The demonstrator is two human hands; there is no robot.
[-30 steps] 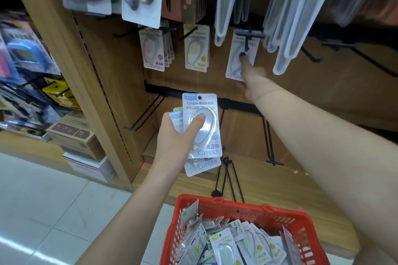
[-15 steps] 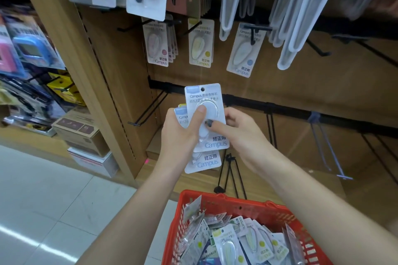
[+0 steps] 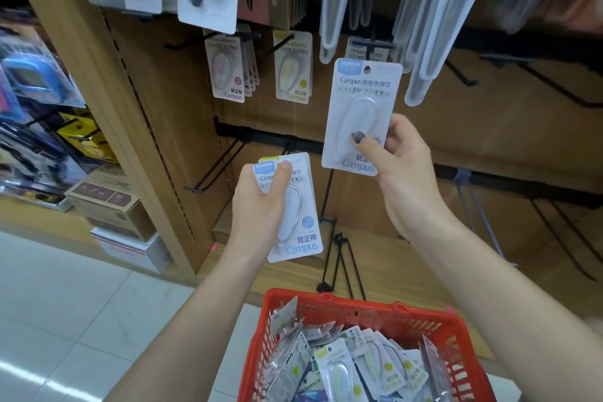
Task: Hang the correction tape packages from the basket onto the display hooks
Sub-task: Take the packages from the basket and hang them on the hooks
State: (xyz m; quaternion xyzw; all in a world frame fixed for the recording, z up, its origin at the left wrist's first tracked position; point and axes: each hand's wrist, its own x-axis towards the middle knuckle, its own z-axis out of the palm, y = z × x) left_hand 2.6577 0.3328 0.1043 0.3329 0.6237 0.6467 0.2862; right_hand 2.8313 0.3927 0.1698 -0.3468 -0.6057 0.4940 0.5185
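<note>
While the left hand [image 3: 261, 202] grips a small stack of packages [image 3: 295, 209] at chest height, thumb pressed across the front card, the right hand [image 3: 396, 157] pinches a single package [image 3: 359, 108] by its lower edge and holds it up toward the shelf. This card stands upright, its long axis nearly vertical with the top leaning slightly right, printed face toward the person and its punched hole at the top. The target hook [image 3: 372, 44] sits just above and slightly behind that hole, already carrying one matching card, so the hole lies just below the hook's tip and close to in line with it. The right hand is much the nearer of the two; the left hand waits lower and to the left, well apart from the hook. The likely next move is a short lift and push forward to thread the hole over the tip. Below, a red basket [image 3: 326, 303] holds many more packages, loosely piled.
</note>
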